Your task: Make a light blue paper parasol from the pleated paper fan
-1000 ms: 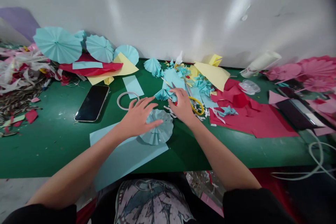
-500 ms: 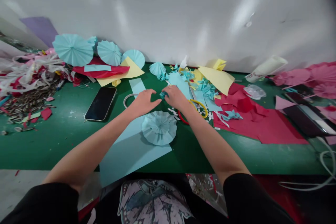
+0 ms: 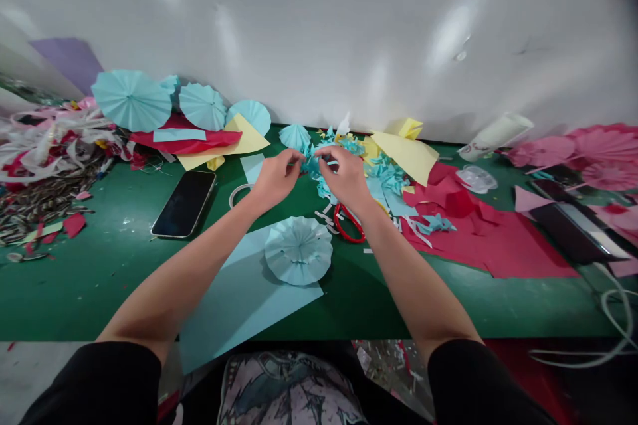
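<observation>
My left hand [image 3: 280,178] and my right hand [image 3: 343,176] are raised close together over the middle of the green table. Their thumbs and fingertips pinch at a small crumpled piece of light blue paper [image 3: 311,165] between them. More blue scraps lie behind it, so its outline is hard to make out. Nearer to me, a pleated light blue paper rosette [image 3: 298,251] rests on a flat light blue sheet [image 3: 234,305]. Beside my right wrist lie red-handled scissors [image 3: 349,224], partly covered. A roll of tape [image 3: 238,195] sits by my left wrist.
A phone [image 3: 183,204] lies left, near a heap of ribbons and metal pieces [image 3: 44,172]. Blue paper fans [image 3: 132,101] lean against the wall. Red paper [image 3: 518,246], a plastic cup [image 3: 477,178], a black device [image 3: 573,229] and pink fans [image 3: 605,153] are at right.
My left hand has closed from spread fingers to a pinch at the blue piece in my right hand. Both hands have moved slightly away from me. The view has shifted a little.
</observation>
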`<action>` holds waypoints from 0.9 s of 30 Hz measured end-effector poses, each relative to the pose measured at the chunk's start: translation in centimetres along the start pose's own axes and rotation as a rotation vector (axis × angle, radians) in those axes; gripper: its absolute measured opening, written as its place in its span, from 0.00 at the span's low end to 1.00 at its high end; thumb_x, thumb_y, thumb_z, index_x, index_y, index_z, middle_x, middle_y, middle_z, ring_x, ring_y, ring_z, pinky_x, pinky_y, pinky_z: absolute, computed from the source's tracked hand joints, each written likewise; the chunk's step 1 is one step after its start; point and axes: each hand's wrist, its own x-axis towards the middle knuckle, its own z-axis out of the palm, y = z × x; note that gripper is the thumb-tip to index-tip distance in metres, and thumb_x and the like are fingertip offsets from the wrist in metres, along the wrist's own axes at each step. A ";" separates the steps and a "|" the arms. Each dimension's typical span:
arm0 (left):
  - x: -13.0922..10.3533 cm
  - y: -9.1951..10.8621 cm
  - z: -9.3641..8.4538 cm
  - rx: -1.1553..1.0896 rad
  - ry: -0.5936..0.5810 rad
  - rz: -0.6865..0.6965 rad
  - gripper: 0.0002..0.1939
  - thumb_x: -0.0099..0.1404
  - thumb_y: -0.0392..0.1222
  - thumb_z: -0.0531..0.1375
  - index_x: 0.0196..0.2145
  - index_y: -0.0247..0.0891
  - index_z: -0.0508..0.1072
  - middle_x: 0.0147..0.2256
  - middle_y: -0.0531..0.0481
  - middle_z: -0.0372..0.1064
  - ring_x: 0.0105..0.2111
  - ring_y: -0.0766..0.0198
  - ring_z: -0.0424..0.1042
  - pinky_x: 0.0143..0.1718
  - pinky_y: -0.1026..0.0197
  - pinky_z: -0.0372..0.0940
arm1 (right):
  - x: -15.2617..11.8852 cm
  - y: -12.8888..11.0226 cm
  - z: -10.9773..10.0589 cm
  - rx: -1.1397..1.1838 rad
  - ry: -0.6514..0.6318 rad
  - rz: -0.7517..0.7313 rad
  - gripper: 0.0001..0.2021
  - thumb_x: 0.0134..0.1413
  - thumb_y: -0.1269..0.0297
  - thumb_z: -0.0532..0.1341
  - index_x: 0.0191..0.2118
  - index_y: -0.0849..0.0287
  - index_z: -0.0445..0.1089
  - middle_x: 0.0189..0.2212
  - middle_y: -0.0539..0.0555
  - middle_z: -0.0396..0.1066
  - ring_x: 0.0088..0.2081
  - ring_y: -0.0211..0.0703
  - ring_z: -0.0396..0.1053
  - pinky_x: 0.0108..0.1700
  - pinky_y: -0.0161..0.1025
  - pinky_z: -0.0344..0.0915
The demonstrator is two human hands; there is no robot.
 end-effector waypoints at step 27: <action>0.3 0.7 -5.7 0.284 -0.046 0.330 0.15 0.58 0.32 0.48 0.31 0.38 0.74 0.46 0.50 0.65 0.40 0.62 0.68 0.39 0.59 0.63 | -0.3 -1.7 -2.7 -0.214 -0.215 -0.156 0.25 0.46 0.67 0.60 0.53 0.54 0.56 0.54 0.59 0.56 0.60 0.56 0.48 0.52 0.53 0.60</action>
